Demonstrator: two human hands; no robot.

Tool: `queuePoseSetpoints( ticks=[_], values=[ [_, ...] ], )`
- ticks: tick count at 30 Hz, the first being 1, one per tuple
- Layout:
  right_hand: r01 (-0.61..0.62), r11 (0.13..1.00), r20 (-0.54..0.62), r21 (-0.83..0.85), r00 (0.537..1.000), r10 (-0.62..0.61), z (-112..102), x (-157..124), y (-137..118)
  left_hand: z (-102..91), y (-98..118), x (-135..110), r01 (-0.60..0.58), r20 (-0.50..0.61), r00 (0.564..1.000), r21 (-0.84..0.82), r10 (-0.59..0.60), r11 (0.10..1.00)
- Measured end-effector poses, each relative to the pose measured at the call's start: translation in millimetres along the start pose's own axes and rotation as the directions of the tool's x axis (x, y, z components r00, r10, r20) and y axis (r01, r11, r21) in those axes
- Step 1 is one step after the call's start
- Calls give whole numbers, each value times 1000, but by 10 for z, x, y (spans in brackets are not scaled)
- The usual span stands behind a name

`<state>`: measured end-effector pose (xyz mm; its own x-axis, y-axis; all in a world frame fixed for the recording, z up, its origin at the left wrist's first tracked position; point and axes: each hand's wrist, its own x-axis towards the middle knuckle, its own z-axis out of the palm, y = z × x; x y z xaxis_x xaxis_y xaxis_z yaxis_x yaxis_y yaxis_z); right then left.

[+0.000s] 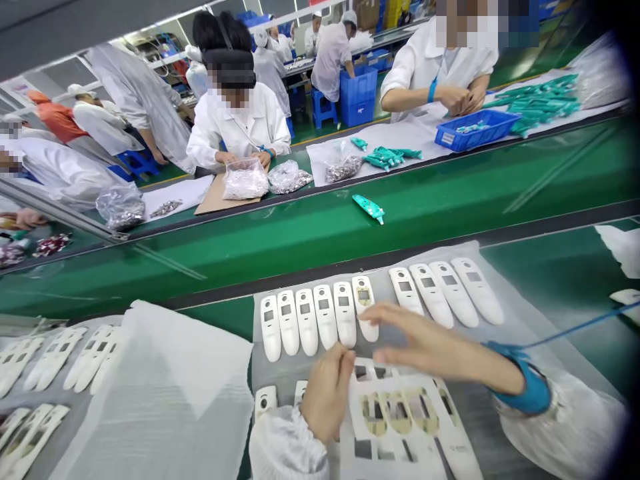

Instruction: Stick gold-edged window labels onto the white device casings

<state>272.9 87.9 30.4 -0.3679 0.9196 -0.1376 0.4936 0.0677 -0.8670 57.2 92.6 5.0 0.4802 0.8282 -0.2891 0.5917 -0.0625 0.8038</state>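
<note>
My left hand (327, 390) is closed at the upper left edge of a white sticker sheet (390, 448), which carries several yellowish rounded stickers with dark windows. My right hand (415, 340) hovers over the sheet's top, fingers apart and stretched left, with nothing visible in them. Its fingertips are close to a white plastic device cover (369, 331) that has a yellowish sticker around its window. To the left of it stands a row of white covers (324, 320). More white covers (427, 283) lie beyond my right hand. Another cover (457, 443) is partly under the sheet.
A green conveyor belt (280, 230) runs across, with a teal device part (369, 208) on it. Two co-workers sit opposite, near a blue bin (475, 130) and bagged parts (245, 180). White foam sheeting (165, 400) lies left. A blue wrist-strap cord (575, 327) stretches right.
</note>
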Motion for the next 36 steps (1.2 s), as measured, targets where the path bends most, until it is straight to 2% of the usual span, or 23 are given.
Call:
queuePoseSetpoints(
  ticks=[1, 2, 3, 6, 8, 10, 12, 13, 15, 18, 21, 23, 26, 28, 31, 34, 36],
  values=[
    [-77, 997, 117, -8, 990, 77, 38, -74, -90, -29, -25, -33, 59, -43, 997, -42, -61, 997],
    [-152, 988, 185, -24, 971, 154, 89, -133, -160, -67, -48, -61, 93, -93, 991, -69, -99, 993],
    [-218, 975, 202, -29, 955, 219, 148, -170, -205, -113, -69, -84, 111, -142, 983, -72, -120, 991],
    [-295, 954, 60, 45, 954, 293, 319, -152, -204, -296, -83, -138, 169, -216, 964, 49, -155, 984],
    [-264, 961, -37, 82, 963, 267, 394, -68, -153, -420, -40, -161, 114, -251, 965, 153, -73, 982],
    [-196, 976, -82, 96, 975, 204, 443, 21, -120, -506, 30, -163, -72, -254, 959, 213, 127, 974],
    [-113, 986, -106, 123, 986, 126, 478, 85, -115, -538, 92, -130, -253, -162, 945, 185, 284, 950],
    [-84, 988, -117, 132, 988, 100, 490, 105, -118, -537, 109, -101, -276, -82, 954, 120, 287, 954],
    [-71, 988, -118, 137, 989, 87, 502, 124, -119, -514, 106, -28, -194, 70, 978, -46, 197, 980],
    [-95, 979, -118, 178, 986, 117, 481, 134, -79, -484, 40, 73, -43, 166, 983, -197, 76, 980],
    [-65, 954, -156, 293, 981, 115, 439, 154, -19, -493, -5, 134, -19, 245, 967, -229, 77, 973],
    [-35, 948, -160, 315, 983, 89, 414, 181, 2, -507, -4, 173, -50, 266, 958, -223, 110, 974],
    [-20, 976, -177, 216, 982, 59, 381, 238, 3, -512, 11, 257, -133, 194, 967, -167, 165, 977],
    [-7, 994, -214, 106, 976, 30, 353, 279, -4, -508, 11, 316, -148, 162, 972, -130, 169, 980],
    [125, 990, -237, -62, 962, -136, 300, 333, -4, -511, 2, 380, -146, 158, 975, -69, 155, 987],
    [266, 924, -218, -274, 919, -329, 261, 372, 6, -515, 0, 419, -134, 164, 977, -24, 136, 991],
    [307, 825, -198, -475, 876, -440, 257, 388, 14, -502, -6, 451, -113, 162, 980, -10, 113, 994]
  ],
)
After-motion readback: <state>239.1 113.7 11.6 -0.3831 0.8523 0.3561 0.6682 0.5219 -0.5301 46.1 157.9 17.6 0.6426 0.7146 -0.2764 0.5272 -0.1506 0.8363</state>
